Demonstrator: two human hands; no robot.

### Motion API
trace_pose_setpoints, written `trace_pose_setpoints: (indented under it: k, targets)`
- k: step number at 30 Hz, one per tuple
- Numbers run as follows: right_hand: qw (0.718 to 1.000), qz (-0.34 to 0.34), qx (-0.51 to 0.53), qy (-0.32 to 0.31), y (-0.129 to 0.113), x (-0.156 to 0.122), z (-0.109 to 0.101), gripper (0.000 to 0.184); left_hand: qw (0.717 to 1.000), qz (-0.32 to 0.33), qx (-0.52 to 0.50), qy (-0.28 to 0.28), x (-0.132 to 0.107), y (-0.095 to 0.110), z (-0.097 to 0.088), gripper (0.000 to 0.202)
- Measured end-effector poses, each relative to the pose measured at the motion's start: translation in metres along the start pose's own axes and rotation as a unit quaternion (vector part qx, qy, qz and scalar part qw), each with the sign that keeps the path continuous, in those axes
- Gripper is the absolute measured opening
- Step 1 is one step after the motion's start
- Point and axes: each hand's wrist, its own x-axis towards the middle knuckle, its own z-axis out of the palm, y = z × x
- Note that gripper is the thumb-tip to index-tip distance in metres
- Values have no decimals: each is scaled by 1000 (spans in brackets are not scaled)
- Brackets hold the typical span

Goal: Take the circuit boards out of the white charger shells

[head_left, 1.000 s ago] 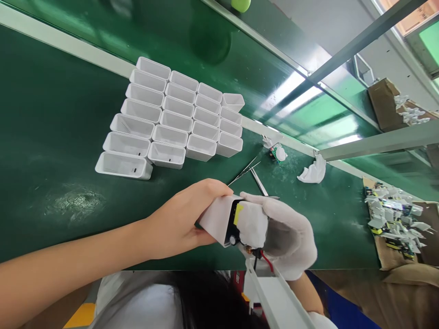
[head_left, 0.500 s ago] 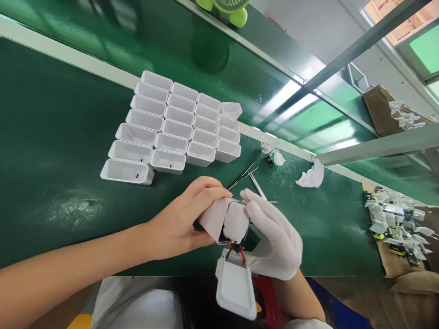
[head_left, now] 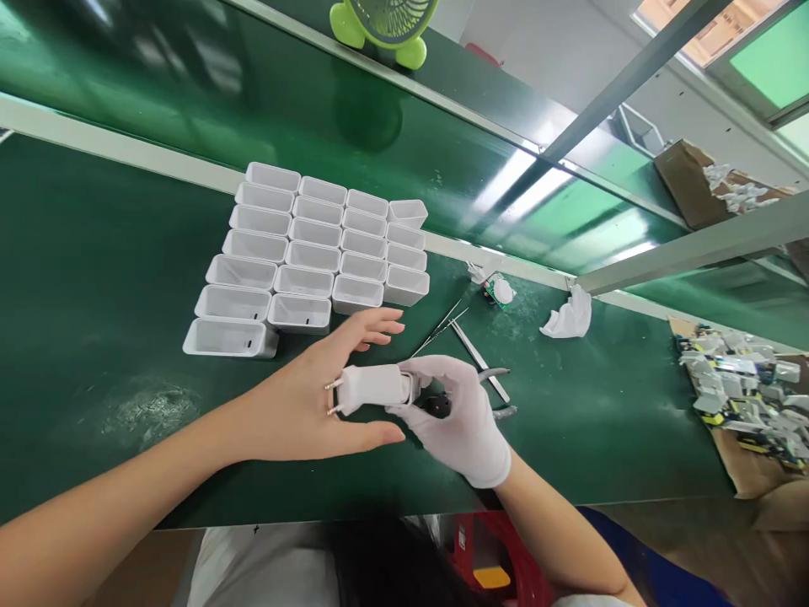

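Note:
A white plug-in power adapter (head_left: pixel 374 386) lies level above the bench, its two metal pins pointing left. My right hand (head_left: pixel 458 417), in a white glove, grips its right end between thumb and fingers. My bare left hand (head_left: pixel 309 400) is spread around the pin end, thumb and fingers apart; whether its palm touches the pins I cannot tell. Just right of the gloved fingers lie metal tweezers (head_left: pixel 466 339) and a tool with grey handles (head_left: pixel 496 373), partly hidden by the glove.
Rows of open white plastic housings (head_left: pixel 302 280) stand behind my left hand. Farther right are a green circuit board (head_left: pixel 499 291), a crumpled white glove or cloth (head_left: pixel 570 315) and a cardboard sheet (head_left: pixel 720 455) heaped with parts. A green fan (head_left: pixel 387 18) stands on the shelf.
The white housing has turned so its pins face left, and the flap hanging on wires is out of sight. My left hand has let go and opened; the camera view has shifted.

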Motion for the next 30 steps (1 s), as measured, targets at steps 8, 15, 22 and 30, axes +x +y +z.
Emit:
trace_pose_setpoints:
  k: [8, 15, 22, 30]
  targets:
    - [987, -117, -108, -30, 14, -4, 12, 31, 973, 104, 142, 152, 2, 7, 7, 26]
    - [976, -102, -190, -36, 13, -4, 16, 20, 956, 116, 110, 244, 1, 5, 14, 32]
    - [968, -129, -203, -74, 11, 3, 13, 12, 921, 252, 214, 208, -1, 5, 17, 33]
    - [988, -125, -82, -45, 17, -2, 12, 31, 925, 263, 217, 170, -2, -6, 25, 26]
